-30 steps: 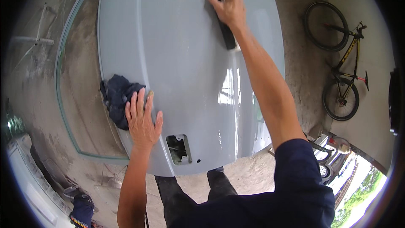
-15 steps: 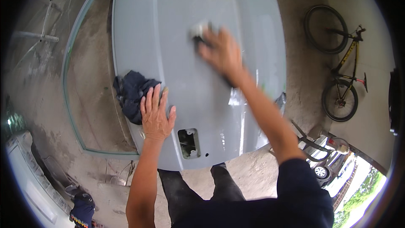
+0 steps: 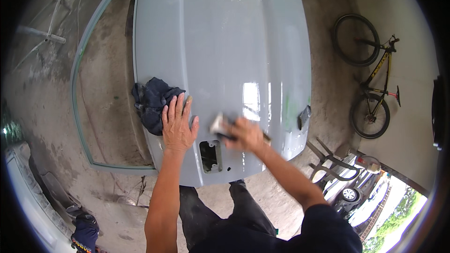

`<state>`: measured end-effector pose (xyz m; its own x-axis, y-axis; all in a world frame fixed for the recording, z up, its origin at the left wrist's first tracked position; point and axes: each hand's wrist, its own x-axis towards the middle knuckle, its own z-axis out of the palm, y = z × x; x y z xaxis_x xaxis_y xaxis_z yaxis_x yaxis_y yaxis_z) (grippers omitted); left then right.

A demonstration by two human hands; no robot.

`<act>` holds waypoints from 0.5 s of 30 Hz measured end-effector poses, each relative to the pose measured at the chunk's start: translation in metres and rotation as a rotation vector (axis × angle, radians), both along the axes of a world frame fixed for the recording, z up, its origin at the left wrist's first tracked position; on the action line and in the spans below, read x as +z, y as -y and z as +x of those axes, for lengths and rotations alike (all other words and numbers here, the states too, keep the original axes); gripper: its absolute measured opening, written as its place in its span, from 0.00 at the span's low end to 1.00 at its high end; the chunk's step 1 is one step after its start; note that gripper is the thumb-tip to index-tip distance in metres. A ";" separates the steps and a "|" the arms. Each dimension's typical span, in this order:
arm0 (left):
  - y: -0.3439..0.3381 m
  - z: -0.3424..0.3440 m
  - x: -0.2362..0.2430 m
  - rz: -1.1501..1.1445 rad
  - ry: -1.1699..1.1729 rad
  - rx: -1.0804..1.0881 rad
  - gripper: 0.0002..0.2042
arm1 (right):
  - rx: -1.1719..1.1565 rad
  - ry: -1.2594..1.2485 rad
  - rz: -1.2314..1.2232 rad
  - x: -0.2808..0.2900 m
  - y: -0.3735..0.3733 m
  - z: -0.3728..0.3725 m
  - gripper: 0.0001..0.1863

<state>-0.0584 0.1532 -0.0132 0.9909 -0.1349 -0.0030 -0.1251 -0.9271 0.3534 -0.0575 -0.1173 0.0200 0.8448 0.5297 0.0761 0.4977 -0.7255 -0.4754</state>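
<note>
A grey painted car door [image 3: 211, 42] lies outer side up, wet and glossy in patches, with a rectangular handle opening near its lower edge. My left hand [image 3: 179, 122] rests flat on it with fingers apart, touching a crumpled dark navy cloth [image 3: 153, 105] by the left edge. My right hand [image 3: 246, 133] grips a long dark sanding block [image 3: 219, 126] with a pale end, motion-blurred, on the panel just above and right of the opening.
The door's window frame [image 3: 75, 84] extends to the left. A metal stand [image 3: 55, 36] is behind it. A pale car body part [image 3: 33, 201] lies at lower left. A bicycle [image 3: 370, 75] stands by the right wall. A parked car [image 3: 347, 192] shows through a doorway.
My right hand has swept the block from the top of the panel down toward the handle opening. My left hand and the cloth appear slightly shifted rightward in the picture.
</note>
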 end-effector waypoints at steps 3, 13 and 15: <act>0.000 -0.004 -0.008 -0.041 -0.002 -0.008 0.34 | -0.147 0.021 -0.065 -0.029 -0.018 0.161 0.33; 0.002 -0.001 -0.003 -0.012 0.036 -0.013 0.34 | -0.368 -0.019 -0.077 0.000 -0.023 0.022 0.29; 0.001 0.001 0.000 0.006 -0.029 -0.010 0.34 | -0.254 0.041 -0.008 0.014 -0.006 -0.049 0.38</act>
